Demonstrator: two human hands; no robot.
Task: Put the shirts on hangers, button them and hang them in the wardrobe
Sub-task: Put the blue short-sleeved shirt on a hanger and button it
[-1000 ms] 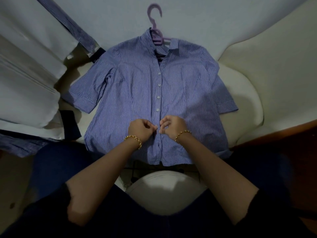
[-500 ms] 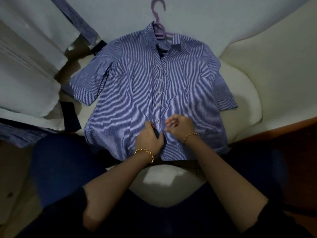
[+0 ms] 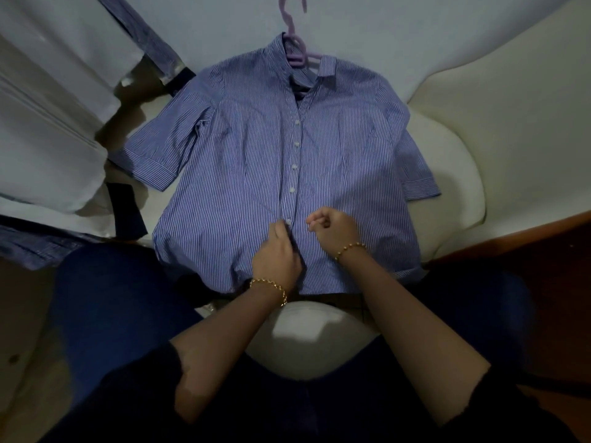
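1. One view only, from the head camera, looking down; no brand, label or writing could be read anywhere.
2. Left hand (image 3: 277,254) lay palm down on the lower front of the shirt (image 3: 243,174), its fingertips pinching the placket fabric at the lowest visible button (image 3: 288,222).
3. Right hand (image 3: 332,230) hovered just beside it, fingers curled loosely inward and holding nothing. Each wrist wore a gold bead bracelet (image 3: 269,287).
4. That shirt, blue with fine white stripes and short cuffed sleeves, lay flat and face up on a cream cushioned seat (image 3: 460,174), with a row of pale buttons down its middle.
5. A lilac hanger (image 3: 295,43) sat inside the collar, its hook pointing away from the person.
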